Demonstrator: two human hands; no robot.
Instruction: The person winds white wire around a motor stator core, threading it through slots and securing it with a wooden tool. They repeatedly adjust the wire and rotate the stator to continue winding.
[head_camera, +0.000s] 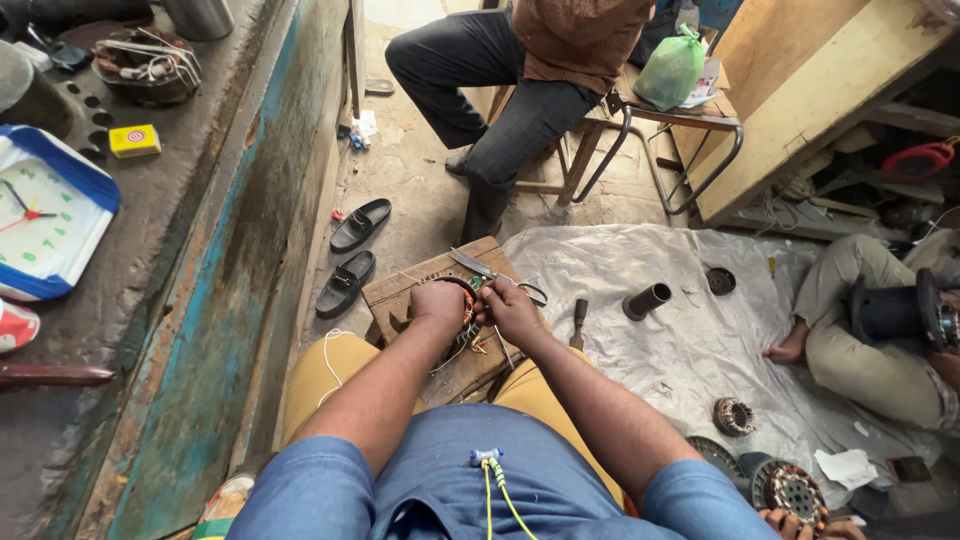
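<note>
Hands seemingly on copper winding

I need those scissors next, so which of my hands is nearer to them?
Right. The right hand lies just below the scissors, nearly touching; the left hand sits farther left.

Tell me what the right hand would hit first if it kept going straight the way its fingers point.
The right hand points up-left at the wound motor coil on the wooden block. It already touches the coil's wires, and the left hand sits just beyond. Depth is unclear.
</note>
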